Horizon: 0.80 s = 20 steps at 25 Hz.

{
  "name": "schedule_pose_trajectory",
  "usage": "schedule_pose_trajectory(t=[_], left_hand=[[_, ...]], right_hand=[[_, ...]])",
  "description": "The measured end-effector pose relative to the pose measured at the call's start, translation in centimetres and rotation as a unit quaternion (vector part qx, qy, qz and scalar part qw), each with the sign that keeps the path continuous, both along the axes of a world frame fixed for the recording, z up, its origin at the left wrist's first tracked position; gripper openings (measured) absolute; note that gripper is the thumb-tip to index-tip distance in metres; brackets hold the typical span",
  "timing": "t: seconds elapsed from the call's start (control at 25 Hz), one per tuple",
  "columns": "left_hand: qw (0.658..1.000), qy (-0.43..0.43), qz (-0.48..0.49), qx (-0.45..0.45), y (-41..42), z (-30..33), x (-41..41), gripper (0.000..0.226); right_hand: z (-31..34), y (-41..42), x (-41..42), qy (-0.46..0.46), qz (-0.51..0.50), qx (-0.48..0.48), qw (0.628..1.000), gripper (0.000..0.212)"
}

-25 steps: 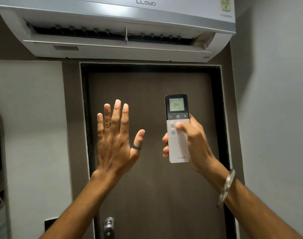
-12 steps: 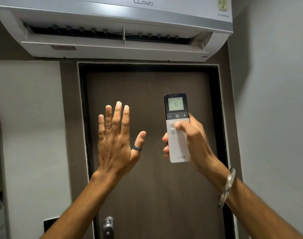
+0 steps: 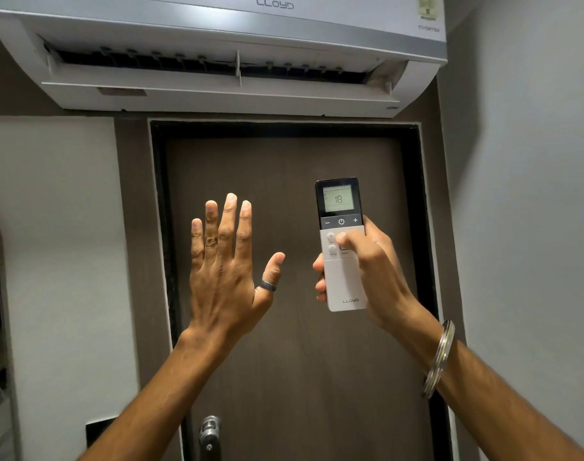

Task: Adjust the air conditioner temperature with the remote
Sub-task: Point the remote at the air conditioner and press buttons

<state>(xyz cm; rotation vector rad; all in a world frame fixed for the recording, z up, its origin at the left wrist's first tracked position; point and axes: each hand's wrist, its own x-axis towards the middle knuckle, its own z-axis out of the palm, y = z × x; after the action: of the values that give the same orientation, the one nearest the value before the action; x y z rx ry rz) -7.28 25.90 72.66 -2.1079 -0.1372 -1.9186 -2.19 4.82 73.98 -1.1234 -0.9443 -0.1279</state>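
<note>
Right hand (image 3: 377,271) clamped round slim white plastic remote (image 3: 342,247), display approx 18, should thumb-press +/- once, aimed at white AC unit (image 3: 217,44); left hand (image 3: 227,267) empty, fingers splayed.

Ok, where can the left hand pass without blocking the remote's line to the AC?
Free: bare door between left hand and AC, and the gap between its thumb and the remote. Also low, beside the handle. Crowded: around the right hand gripping the remote.
</note>
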Motion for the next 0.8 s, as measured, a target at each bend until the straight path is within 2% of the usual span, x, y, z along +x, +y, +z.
schedule_pose_trajectory(t=[0.36, 0.8], left_hand=[[1.000, 0.007, 0.002, -0.003, -0.04, -0.12, -0.17, 0.084], [1.000, 0.005, 0.007, -0.001, 0.30, -0.36, 0.22, 0.084]], right_hand=[[-0.20, -0.04, -0.11, 0.026, 0.028, 0.004, 0.999, 0.030], [-0.35, 0.11, 0.40, 0.021, 0.013, 0.001, 1.000, 0.030]])
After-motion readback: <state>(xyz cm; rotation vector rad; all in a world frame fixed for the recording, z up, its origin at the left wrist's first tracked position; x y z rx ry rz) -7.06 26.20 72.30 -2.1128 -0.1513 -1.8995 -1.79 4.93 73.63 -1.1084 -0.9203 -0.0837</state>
